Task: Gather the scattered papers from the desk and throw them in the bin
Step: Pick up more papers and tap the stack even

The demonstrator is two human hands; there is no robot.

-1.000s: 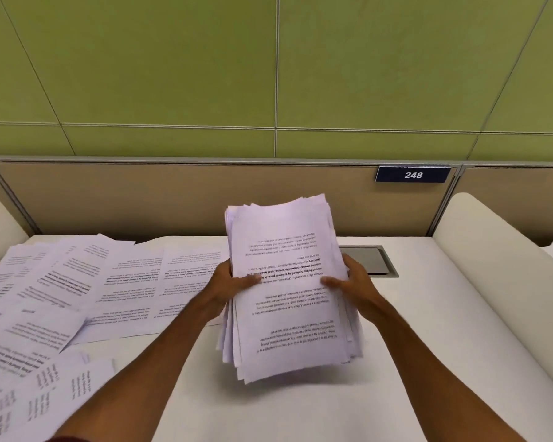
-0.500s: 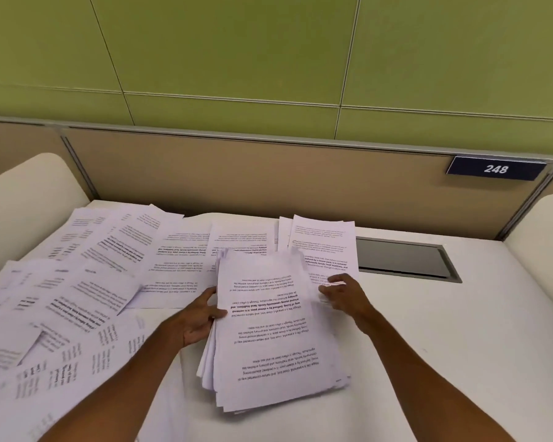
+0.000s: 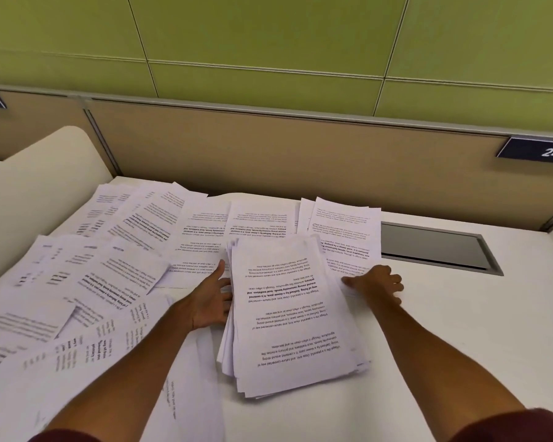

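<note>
A thick stack of printed papers [image 3: 294,317] lies flat on the white desk [image 3: 460,314] in front of me. My left hand [image 3: 209,298] rests against the stack's left edge, thumb pointing away from me and fingertips tucked under the sheets. My right hand [image 3: 375,282] is at the stack's far right corner, fingers curled and thumb on the near edge of a few loose sheets [image 3: 345,231] that lie behind the stack. Many more scattered papers [image 3: 103,275] cover the left half of the desk. No bin is in view.
A grey recessed cable hatch [image 3: 434,247] is set into the desk at the back right. A tan partition [image 3: 300,148] with a "248" plate [image 3: 540,151] closes the back, and a rounded white divider [image 3: 39,173] stands at the left.
The stack, held up off the desk a second ago, now lies flat on it. My right hand has left the stack for the loose sheets behind. The view has swung left.
</note>
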